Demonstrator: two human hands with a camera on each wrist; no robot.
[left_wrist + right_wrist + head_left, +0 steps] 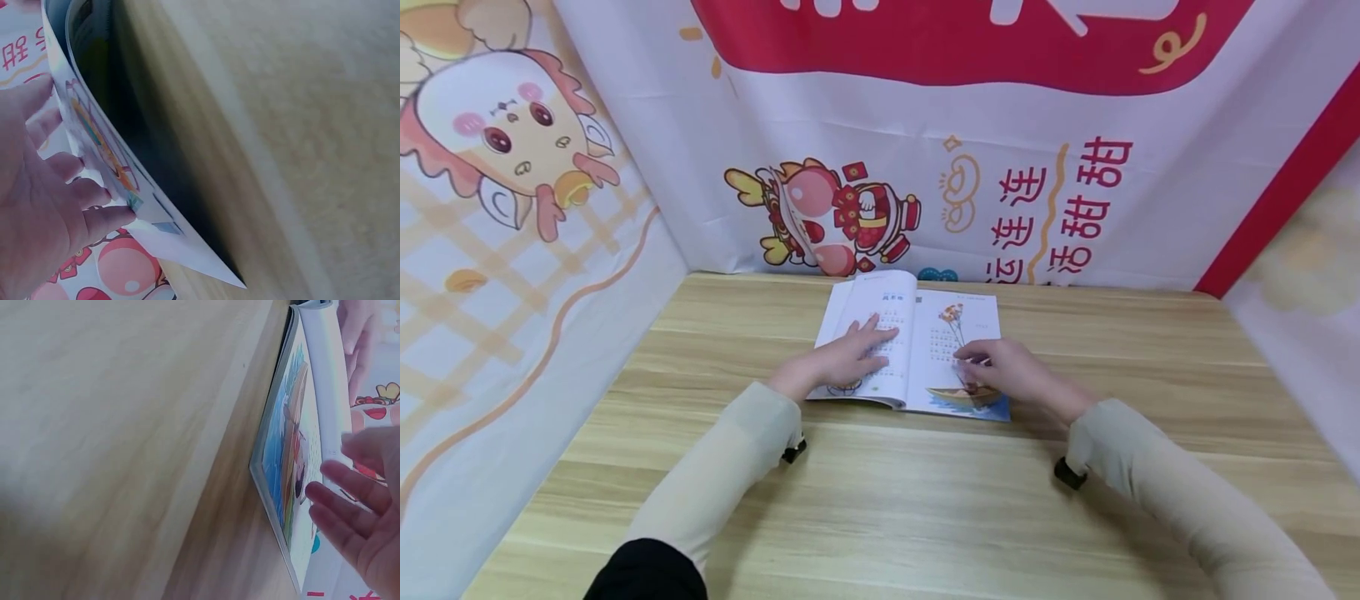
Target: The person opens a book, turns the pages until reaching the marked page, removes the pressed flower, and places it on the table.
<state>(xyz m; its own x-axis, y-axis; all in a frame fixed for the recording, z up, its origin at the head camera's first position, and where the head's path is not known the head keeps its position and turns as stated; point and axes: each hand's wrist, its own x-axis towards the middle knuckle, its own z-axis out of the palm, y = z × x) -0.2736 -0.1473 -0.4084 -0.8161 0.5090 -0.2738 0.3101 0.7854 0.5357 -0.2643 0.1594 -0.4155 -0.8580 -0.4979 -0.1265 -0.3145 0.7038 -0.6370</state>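
An open book (pixel 925 392) lies on the wooden table, with printed text on both pages and a boat picture on the right one. My left hand (pixel 846 358) rests on the left page, fingers spread; the left wrist view shows the same hand (pixel 44 194) against the curved page (pixel 106 144). Over the right page hovers my right hand (pixel 1003 367), its fingers slightly bent. In the right wrist view this hand (pixel 369 512) has loosely bent fingers with nothing between them, just off the page with the blue water picture (pixel 275 450).
The wooden table (pixel 880 500) spreads around the book. Behind it hangs a white and red printed cloth (pixel 880 108) with cartoon figures. A patterned cloth (pixel 490 275) stands along the left side. Each sleeve has a small black device (pixel 1070 472) at the cuff.
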